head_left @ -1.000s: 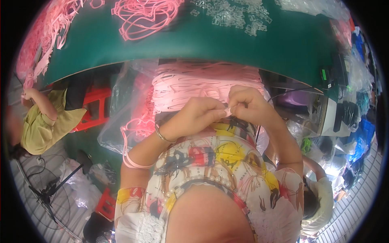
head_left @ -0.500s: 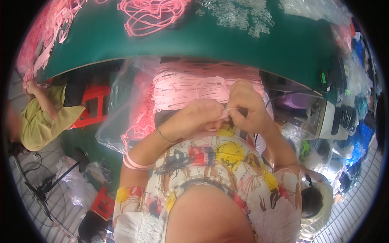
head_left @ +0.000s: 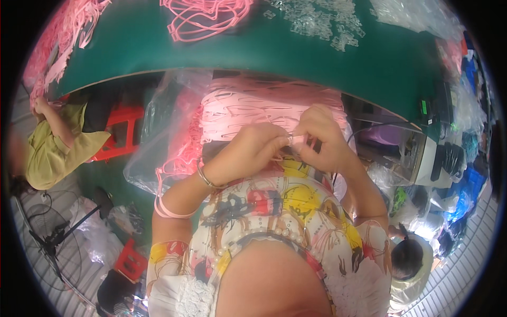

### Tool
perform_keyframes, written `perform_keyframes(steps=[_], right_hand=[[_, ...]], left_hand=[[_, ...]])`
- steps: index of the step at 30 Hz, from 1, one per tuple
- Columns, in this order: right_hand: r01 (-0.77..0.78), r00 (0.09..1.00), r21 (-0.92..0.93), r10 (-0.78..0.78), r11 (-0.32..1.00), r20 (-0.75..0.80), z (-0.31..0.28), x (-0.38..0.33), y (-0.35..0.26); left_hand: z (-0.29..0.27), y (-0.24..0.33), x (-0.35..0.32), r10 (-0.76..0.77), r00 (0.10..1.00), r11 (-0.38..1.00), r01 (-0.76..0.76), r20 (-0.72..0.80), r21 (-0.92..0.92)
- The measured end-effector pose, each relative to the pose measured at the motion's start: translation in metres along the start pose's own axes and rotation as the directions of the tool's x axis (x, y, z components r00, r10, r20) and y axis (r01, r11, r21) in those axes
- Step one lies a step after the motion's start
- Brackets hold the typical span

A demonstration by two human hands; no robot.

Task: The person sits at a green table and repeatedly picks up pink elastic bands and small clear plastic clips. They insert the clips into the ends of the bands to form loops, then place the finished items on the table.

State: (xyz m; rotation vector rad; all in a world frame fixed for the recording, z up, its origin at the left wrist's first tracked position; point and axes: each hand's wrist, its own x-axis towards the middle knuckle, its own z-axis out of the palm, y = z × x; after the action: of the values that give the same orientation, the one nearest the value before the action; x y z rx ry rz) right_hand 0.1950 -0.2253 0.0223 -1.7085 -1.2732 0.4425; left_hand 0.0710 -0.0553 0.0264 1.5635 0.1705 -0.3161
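Hands [head_left: 252, 150] [head_left: 324, 138] pinching a pink strap [head_left: 298, 140] (partly hidden), stacked straps [head_left: 237, 111] beyond

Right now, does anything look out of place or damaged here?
A pink strap circles the left arm near the elbow, odd because other pink straps lie stacked; perhaps deliberate. Small clear pieces lie scattered on the green table.

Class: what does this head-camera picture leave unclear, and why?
Thin pale-pink strip, head view: mostly covered by left hand and right hand.
Glossy pink strap loops, head view: cut off by top edge.
Small clear plastic pieces, head view: too small for exact shapes.
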Motion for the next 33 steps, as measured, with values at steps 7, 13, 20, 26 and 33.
perform_keyframes(steps=[7, 13, 20, 26, 33], right_hand=[[0.089, 0.996, -0.062, -0.09, 0.994, -0.01, 0.0, 0.002, -0.002], [0.155, 0.988, -0.055, -0.155, 0.986, 0.005, 0.002, 0.0, -0.001], [0.253, 0.967, -0.111, -0.256, 0.961, -0.011, -0.002, 0.002, -0.002], [0.259, 0.965, -0.1, -0.262, 0.961, -0.01, 0.0, 0.0, 0.0], [0.053, 0.998, -0.044, -0.055, 0.998, -0.034, 0.0, -0.001, -0.002]], left_hand=[[0.001, 0.0, 0.001, -0.092, 0.996, 0.971, 0.09, -0.001, -0.223], [-0.012, 0.011, 0.002, -0.217, 0.958, 0.914, 0.267, 0.187, -0.307], [-0.012, 0.005, 0.002, -0.217, 0.95, 0.845, 0.299, 0.227, -0.444], [-0.017, 0.015, 0.002, -0.191, 0.96, 0.946, 0.236, 0.205, -0.223], [0.0, -0.002, 0.004, -0.001, 0.998, 0.999, -0.001, -0.062, -0.037]])
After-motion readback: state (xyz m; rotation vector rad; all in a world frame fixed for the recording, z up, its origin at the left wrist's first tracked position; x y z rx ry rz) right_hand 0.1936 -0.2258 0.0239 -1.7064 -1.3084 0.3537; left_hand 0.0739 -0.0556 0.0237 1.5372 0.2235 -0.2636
